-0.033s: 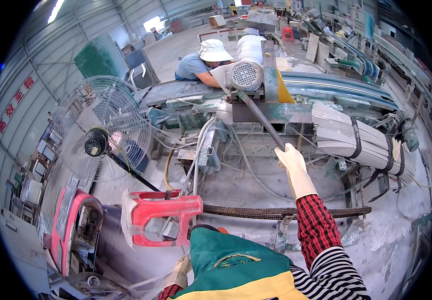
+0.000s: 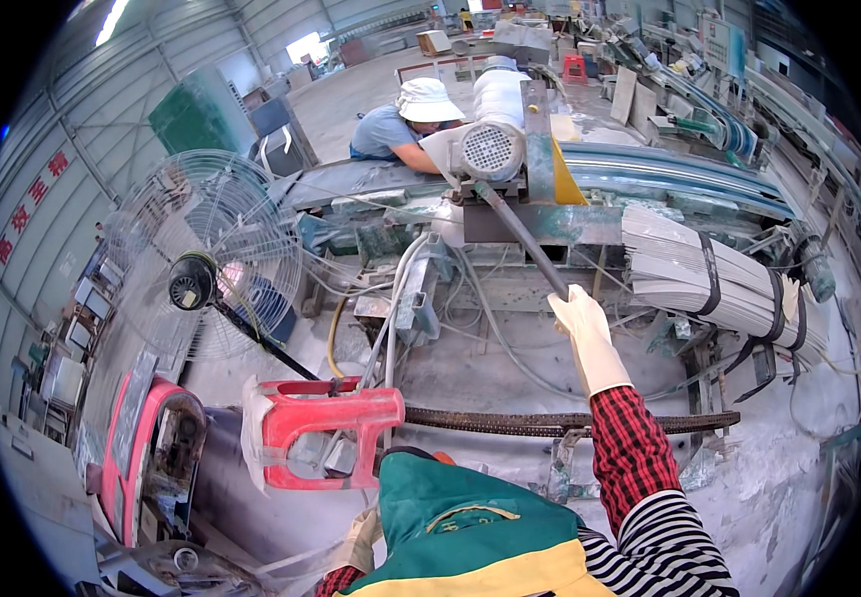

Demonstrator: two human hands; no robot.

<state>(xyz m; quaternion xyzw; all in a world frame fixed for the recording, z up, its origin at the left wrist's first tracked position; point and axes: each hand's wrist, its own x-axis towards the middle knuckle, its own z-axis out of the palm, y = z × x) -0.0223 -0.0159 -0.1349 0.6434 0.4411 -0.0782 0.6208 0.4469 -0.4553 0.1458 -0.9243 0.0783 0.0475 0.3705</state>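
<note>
My right hand [image 2: 587,333], in a cream rubber glove, is closed around the lower end of a long grey metal bar [image 2: 525,244]. The bar slants up and left to a machine with a round-grilled motor [image 2: 490,151]. Low in the picture, my left hand [image 2: 360,542] wears the same kind of glove and sits against the left side of my green and yellow apron [image 2: 470,527]. Its fingers are mostly hidden by the apron. A red plastic stool [image 2: 336,433], tipped on its side, lies just beyond that hand.
Across the machine a person in a white hat [image 2: 428,102] leans over the bench. A caged fan [image 2: 202,259] stands at left. A strapped bundle of pale strips [image 2: 714,279] lies at right. A rusty chain rail [image 2: 550,423] crosses before me; hoses [image 2: 495,333] hang beyond it.
</note>
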